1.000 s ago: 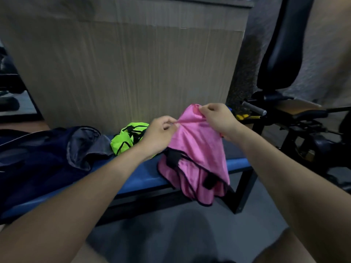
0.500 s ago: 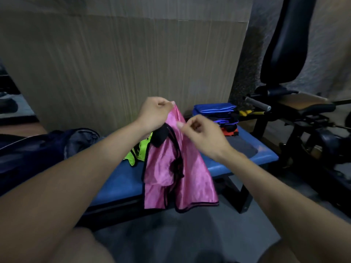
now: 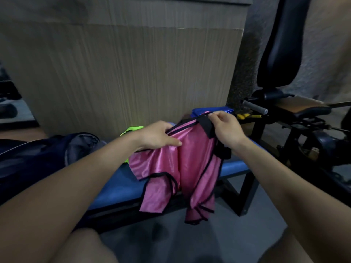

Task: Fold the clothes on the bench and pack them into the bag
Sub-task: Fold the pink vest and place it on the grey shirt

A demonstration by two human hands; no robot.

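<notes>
The person holds a pink garment with black trim up over the front edge of the blue bench, both hands at its top hem. The left hand grips the left end of that hem, its fingers curled over the fabric with the thumb lying along the front of the cloth. The right hand pinches the right end between thumb and curled fingers, just where a black strap hangs down from the hem. The lower part of the garment drapes loosely past the bench edge, bunched in uneven folds, its ends hanging free above the floor. Behind the left hand a neon green garment lies on the bench, mostly hidden. A dark navy bag rests at the left end of the bench, its mouth open. Folded blue cloth sits on the bench behind the right hand, near a black exercise machine.
</notes>
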